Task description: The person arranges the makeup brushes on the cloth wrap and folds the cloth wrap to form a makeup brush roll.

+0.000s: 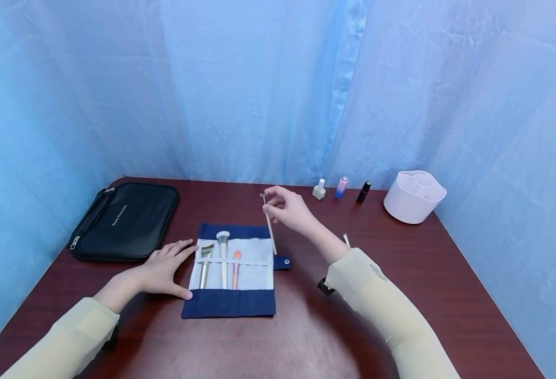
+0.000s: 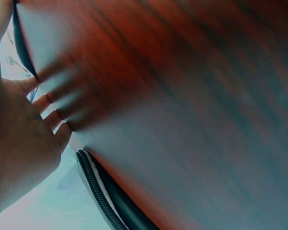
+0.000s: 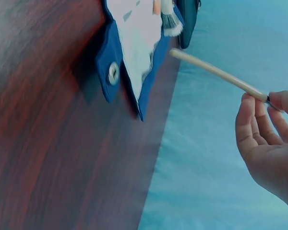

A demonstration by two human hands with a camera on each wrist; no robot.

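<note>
A navy brush roll (image 1: pixel 228 304) with a white lining lies unfolded on the table. Under its white strap sit a gold-handled brush (image 1: pixel 204 266), a white-handled brush (image 1: pixel 223 258) and a smaller pink brush (image 1: pixel 236 268). My left hand (image 1: pixel 166 268) rests at the roll's left edge, fingers spread; the left wrist view shows it from the side. Above the roll's right edge, my right hand (image 1: pixel 284 208) pinches a thin makeup brush (image 3: pixel 221 73) near its head, the pale handle pointing down. A snap tab (image 1: pixel 282 262) sticks out at the roll's right side.
A black zipped case (image 1: pixel 126 221) lies on the left. At the back stand a nail polish bottle (image 1: pixel 319 189), a pink-and-blue bottle (image 1: pixel 341 187) and a black tube (image 1: pixel 364 192), with a white organizer (image 1: pixel 412 202) to their right. Another brush tip (image 1: pixel 346 240) shows behind the right forearm.
</note>
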